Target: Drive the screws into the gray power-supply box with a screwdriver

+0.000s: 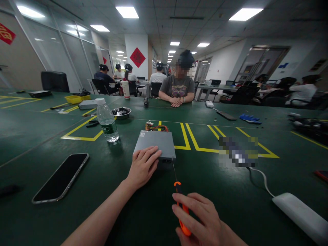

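A grey metal computer power supply (156,140) lies flat on the green table, its bundle of coloured cables (156,127) at the far side. My left hand (144,165) rests on the near left part of its casing, fingers stretched out over the top. In my right hand (198,217) is a screwdriver (185,218) with an orange and black handle, held between thumb and fingers. Its thin shaft points away from me, and the tip meets or comes close to the near right corner of the power supply; exact contact is too small to tell.
Left of the power supply stand a water bottle (107,123) and a metal bowl (122,113) of small dark parts. A phone (61,177) lies near my left forearm. To the right are a white power bank-like block (298,213) with a cable and blue gloves (249,119). A person (178,87) sits opposite.
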Available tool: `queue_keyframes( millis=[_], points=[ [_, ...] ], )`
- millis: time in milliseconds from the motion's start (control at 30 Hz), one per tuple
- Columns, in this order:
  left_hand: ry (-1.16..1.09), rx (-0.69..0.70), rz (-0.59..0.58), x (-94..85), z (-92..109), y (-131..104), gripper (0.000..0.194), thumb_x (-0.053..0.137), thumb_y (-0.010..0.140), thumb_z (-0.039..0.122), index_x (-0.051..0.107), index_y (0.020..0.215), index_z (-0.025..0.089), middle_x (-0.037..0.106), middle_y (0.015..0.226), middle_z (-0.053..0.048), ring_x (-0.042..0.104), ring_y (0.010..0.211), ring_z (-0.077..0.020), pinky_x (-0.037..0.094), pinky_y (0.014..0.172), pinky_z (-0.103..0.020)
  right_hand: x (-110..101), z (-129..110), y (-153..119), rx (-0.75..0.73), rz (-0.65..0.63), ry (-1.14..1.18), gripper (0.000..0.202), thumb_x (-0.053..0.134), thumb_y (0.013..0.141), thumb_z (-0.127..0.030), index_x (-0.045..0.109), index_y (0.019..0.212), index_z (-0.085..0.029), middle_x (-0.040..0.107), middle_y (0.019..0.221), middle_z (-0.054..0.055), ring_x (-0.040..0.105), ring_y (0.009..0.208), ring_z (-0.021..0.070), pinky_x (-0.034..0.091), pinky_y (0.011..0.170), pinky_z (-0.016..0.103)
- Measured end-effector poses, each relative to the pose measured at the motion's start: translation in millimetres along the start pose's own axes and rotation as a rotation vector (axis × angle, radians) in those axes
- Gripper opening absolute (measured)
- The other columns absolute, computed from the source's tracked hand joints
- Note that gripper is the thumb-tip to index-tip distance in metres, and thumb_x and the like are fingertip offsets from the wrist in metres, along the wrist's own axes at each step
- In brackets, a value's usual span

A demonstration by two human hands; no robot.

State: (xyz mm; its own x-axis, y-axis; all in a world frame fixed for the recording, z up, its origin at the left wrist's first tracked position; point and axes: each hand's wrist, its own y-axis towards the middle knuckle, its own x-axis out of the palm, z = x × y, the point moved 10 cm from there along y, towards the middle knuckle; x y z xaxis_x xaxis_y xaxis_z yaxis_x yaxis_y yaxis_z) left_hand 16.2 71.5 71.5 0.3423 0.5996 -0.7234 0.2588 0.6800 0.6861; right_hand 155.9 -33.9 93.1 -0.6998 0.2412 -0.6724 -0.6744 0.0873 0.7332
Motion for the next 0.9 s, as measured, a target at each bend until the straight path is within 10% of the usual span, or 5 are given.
queue_keyframes(
  millis=[300,533,900],
  points=[
    [-0.034,0.031,0.033,-4.5,2.6,0.5,0.036,0.043,0.089,0.017,0.046,0.124,0.026,0.055,0.127,-0.002,0.047,0.116,-0.0172,0.028,0.094,-0.036,3.0,-0.5,6.6,0.057,-0.058,0.044,0.029,0.036,0.092,-0.025,0.054,0.107,-0.008,0.066,0.098,0.017,0.064,0.09,0.0191,0.051,0.071,0.029],
    [-0.105,0.011,0.302,-32.4,-5.7,-11.5,0.012,0.045,0.084,0.011,0.053,0.083,0.02,0.061,0.087,-0.002,0.054,0.087,-0.0167,0.034,0.082,-0.036,0.0,0.4,13.1,0.046,-0.031,0.021,0.023,0.043,0.091,-0.027,0.054,0.097,-0.007,0.067,0.094,0.018,0.065,0.074,0.0191,0.051,0.064,0.032],
    [-0.162,0.122,0.219,-28.6,9.9,-10.7,0.021,0.035,0.086,0.01,0.043,0.069,0.019,0.045,0.062,0.0,0.04,0.059,-0.0123,0.032,0.057,-0.026,3.6,-3.1,6.8,-0.026,-0.036,0.021,0.033,0.041,0.095,-0.041,0.06,0.091,-0.014,0.068,0.088,0.013,0.065,0.068,0.0147,0.05,0.065,0.029]
  ],
)
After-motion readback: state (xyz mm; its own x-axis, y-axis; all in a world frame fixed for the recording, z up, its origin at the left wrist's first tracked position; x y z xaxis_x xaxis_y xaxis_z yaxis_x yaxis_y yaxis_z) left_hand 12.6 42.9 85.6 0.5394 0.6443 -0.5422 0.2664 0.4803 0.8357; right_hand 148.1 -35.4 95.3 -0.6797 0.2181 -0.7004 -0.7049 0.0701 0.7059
